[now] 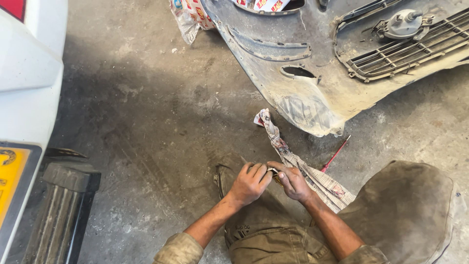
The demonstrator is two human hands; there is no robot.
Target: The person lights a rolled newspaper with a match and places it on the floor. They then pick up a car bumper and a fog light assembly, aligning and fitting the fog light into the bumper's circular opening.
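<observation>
Crumpled newspaper, twisted into a long strip point(298, 164), lies on the concrete floor point(161, 127) and runs from near the bumper's lower edge down to the person's knee. Both hands meet over its middle. The left hand point(250, 183) is curled, fingers bent inward, and the right hand point(293, 182) faces it with fingers folded in too; between them sits a small item, mostly hidden, with a hint of white and yellow showing. Each grip looks closed around that small item, though exactly what it is cannot be told. Just right of the paper, a thin red rod-like tool point(335, 155) lies on the floor, slanting up toward the bumper. Above, a dusty grey car bumper point(312, 73) rests inside-up, its grille point(410, 49) at the right. Far left, a white car body point(29, 73) with a yellow plate point(10, 181) edges in.
</observation>
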